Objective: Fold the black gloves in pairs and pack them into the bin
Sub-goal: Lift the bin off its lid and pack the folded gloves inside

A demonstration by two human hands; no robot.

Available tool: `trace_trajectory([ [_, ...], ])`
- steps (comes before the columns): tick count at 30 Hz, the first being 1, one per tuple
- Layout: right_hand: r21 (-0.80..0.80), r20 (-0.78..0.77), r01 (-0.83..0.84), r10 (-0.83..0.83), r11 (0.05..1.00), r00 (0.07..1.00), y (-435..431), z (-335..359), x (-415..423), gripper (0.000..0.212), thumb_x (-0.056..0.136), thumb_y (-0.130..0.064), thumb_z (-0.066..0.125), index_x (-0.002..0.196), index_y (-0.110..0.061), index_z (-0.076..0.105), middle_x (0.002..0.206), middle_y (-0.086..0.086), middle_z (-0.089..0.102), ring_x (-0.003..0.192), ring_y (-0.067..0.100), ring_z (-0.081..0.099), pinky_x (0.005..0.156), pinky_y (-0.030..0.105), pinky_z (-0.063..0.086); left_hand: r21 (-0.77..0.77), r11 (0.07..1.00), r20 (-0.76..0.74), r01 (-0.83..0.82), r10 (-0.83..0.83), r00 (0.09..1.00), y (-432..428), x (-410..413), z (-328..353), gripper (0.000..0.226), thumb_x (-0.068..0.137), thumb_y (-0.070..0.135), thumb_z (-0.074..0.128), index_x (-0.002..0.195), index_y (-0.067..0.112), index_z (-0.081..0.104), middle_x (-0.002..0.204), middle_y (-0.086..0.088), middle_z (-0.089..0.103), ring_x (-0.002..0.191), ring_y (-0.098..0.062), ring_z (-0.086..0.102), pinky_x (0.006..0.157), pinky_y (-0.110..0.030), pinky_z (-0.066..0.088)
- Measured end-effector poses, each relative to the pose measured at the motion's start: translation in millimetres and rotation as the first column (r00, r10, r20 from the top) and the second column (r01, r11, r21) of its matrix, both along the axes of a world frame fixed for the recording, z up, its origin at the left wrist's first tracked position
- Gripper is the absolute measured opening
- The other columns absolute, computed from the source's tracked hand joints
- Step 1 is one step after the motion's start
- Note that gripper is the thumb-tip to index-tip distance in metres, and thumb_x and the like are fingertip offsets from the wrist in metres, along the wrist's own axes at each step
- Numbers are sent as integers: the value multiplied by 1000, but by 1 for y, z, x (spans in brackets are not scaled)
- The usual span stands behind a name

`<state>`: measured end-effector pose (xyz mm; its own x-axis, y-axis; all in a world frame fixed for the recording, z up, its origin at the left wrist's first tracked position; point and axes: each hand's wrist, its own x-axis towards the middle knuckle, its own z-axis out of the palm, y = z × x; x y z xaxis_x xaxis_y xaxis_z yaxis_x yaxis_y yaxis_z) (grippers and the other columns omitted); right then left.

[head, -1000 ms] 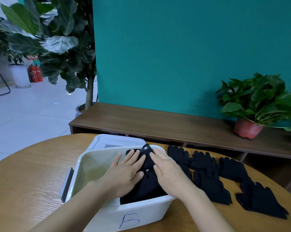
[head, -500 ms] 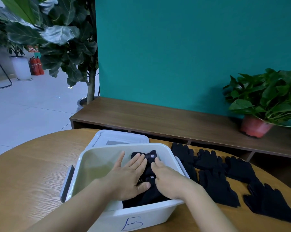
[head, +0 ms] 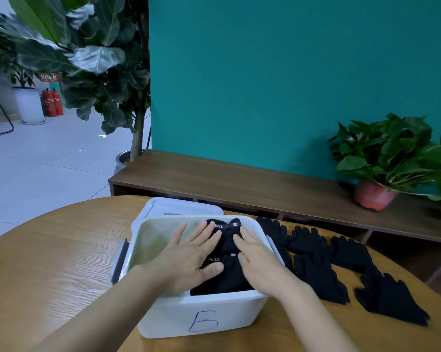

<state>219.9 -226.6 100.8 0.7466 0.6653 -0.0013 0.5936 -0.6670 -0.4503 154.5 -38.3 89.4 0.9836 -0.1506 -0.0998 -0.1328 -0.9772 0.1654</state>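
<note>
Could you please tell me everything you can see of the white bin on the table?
The bin is a white, plastic-looking rectangular tub with rounded corners, open on top, standing upright on the wooden table. A blue handwritten B marks its near wall; a dark clip sits on its left side. Its lid lies just behind it. Folded black gloves fill its right half, with the left hand and right hand lying flat on them.

Blue handwritten "B" on bin front wall, below your wrists. White "5.11" twice on folded gloves: just past your left hand fingertips, beside its thumb.
</note>
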Motion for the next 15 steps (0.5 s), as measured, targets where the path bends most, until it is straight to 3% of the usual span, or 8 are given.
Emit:
trace_trajectory([
  [2, 61, 42, 16, -18, 998, 999, -5, 8, -7, 39, 105, -9, 33, 141, -17, 45, 139, -10, 37, 136, 3, 26, 100, -2, 10, -31, 999, 10, -32, 33, 999, 4, -9, 1, 91, 80, 77, 4, 157, 30, -12, 160, 12, -25, 142, -2, -33, 114, -37, -27],
  [6, 228, 123, 140, -171, 964, 978, -20, 10, -15, 43, 105, -18, 41, 148, -21, 43, 155, -8, 35, 147, 7, 15, 115, 20, 9, -83, 994, 19, -67, 69, 997, 7, -32, -1, 91, 81, 83, 6, 156, 36, -13, 160, 13, -25, 143, -2, -32, 116, -42, -25],
  [10, 244, -74, 359, -351, 901, 933, -26, -11, -18, 50, 106, -33, 40, 154, -22, 31, 164, -2, 15, 152, 14, 4, 121, 36, 13, -76, 991, -29, -109, 107, 994, 2, -49, -2, 102, 72, 90, 6, 156, 36, -13, 160, 12, -26, 143, -3, -33, 115, -44, -26],
  [15, 239, -104, 384, -370, 892, 923, -21, -24, -25, 47, 107, -34, 35, 149, -15, 40, 164, 1, 18, 151, 21, 14, 119, 39, 20, -35, 994, -57, -108, 106, 993, 2, -60, -2, 113, 65, 97, 8, 156, 34, -13, 160, 10, -27, 142, -5, -34, 114, -49, -27],
])
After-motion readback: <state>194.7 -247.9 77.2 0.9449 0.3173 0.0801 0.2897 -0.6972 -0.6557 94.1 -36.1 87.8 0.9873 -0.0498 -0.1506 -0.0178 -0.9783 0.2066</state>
